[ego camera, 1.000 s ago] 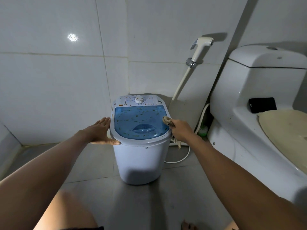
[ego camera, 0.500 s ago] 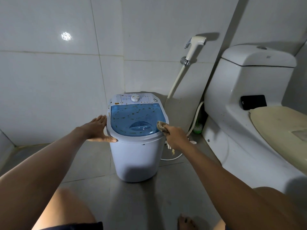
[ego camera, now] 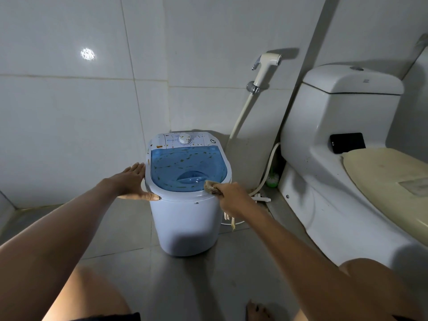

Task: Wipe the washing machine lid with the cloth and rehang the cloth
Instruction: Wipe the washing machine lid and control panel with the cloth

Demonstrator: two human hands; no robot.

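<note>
- The cloth (ego camera: pixel 209 186) lies bunched on the front right edge of the lid (ego camera: pixel 185 169), its frayed ends hanging below the right hand (ego camera: pixel 232 199).
- The right hand has its fingers curled round the cloth, pressing it to the lid.
- The blue lid is closed and speckled with brown spots; it tops the washer (ego camera: pixel 187 223), which stands on the floor (ego camera: pixel 129 228).
- The left hand (ego camera: pixel 132 183) rests flat, fingers straight, against the washer's left rim.
- A toilet (ego camera: pixel 335 181) stands to the right, with a sprayer (ego camera: pixel 266 66) on the wall.
</note>
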